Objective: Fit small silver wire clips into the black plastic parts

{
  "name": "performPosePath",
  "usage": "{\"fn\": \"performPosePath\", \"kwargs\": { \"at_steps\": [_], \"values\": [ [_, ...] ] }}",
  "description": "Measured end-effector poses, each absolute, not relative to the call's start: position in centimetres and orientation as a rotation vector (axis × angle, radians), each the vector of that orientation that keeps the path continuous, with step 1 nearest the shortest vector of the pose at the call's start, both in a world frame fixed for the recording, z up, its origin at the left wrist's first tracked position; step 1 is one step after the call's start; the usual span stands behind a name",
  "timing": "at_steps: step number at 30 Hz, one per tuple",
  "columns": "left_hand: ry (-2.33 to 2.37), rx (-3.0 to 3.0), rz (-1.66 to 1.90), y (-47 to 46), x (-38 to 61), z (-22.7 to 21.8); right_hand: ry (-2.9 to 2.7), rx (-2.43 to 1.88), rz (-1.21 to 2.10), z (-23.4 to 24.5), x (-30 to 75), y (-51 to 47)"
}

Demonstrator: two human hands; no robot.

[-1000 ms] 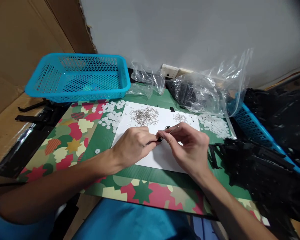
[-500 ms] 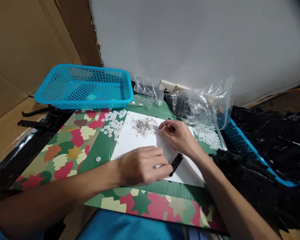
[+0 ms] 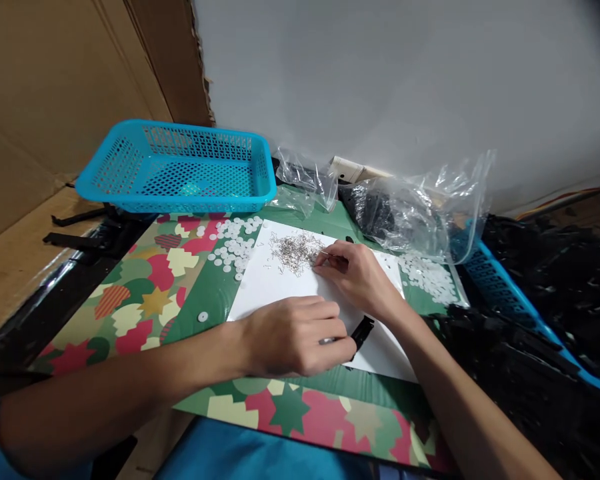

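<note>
My left hand (image 3: 300, 337) is closed around one end of a narrow black plastic part (image 3: 364, 333), which sticks out to the right over a white paper sheet (image 3: 265, 293). At the right edge of a heap of tiny metal pieces (image 3: 296, 252), my right hand (image 3: 355, 270) has its thumb and forefinger pinched together. A thin shiny sliver shows near those fingertips, too small to name. The metal pieces look like small bent wires or springs and lie loose on the paper.
White discs (image 3: 235, 250) lie left of the paper, with more small white pieces (image 3: 430, 277) at its right. A blue basket (image 3: 180, 205) stands at the back left. Clear plastic bags (image 3: 405, 213) sit behind. Black parts (image 3: 545, 333) are piled at the right around another blue basket (image 3: 505, 293).
The view has shifted slightly, so everything sits a little further right. My right fingertips have closed in at the heap's edge. My left hand keeps its hold on the black plastic part.
</note>
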State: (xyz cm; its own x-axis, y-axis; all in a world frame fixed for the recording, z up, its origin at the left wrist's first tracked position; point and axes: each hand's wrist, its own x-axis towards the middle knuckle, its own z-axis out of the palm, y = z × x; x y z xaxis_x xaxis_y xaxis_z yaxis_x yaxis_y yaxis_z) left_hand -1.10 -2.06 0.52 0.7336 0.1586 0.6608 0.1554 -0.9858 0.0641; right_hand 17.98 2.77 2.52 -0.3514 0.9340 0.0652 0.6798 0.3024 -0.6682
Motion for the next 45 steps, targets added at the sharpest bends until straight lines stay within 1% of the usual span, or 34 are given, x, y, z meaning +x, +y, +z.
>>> {"fn": "performPosePath", "kwargs": {
  "at_steps": [4,9,11,16,24,32,40,45],
  "values": [
    [0.3,2.895,1.092,-1.9,-1.2,0.8,-2.093,-1.381,0.797,3.0,18.7,2.6],
    [0.459,2.825,1.073,-1.6,-1.7,0.8,-1.814,-1.219,1.097,3.4,20.3,2.0],
    [0.557,2.769,1.067,-1.4,-1.9,0.7,-1.721,-1.18,1.135,3.5,20.9,1.5],
    [0.753,2.656,1.102,-0.9,-2.1,0.4,-1.673,-1.268,0.989,3.3,21.9,0.5],
    [0.88,2.668,1.107,-0.3,-2.4,0.7,-1.558,-1.289,1.013,2.9,21.9,0.0],
    [0.837,2.718,1.015,-0.5,-2.3,0.1,-1.524,-1.245,1.018,2.6,21.5,-0.1],
    [0.79,2.685,1.039,-0.9,-2.2,0.1,-1.57,-1.501,0.927,2.5,21.1,-0.1],
    [0.783,2.677,1.021,-1.0,-2.1,-0.2,-1.684,-1.561,0.898,2.9,21.0,-0.1]
  ]
}}
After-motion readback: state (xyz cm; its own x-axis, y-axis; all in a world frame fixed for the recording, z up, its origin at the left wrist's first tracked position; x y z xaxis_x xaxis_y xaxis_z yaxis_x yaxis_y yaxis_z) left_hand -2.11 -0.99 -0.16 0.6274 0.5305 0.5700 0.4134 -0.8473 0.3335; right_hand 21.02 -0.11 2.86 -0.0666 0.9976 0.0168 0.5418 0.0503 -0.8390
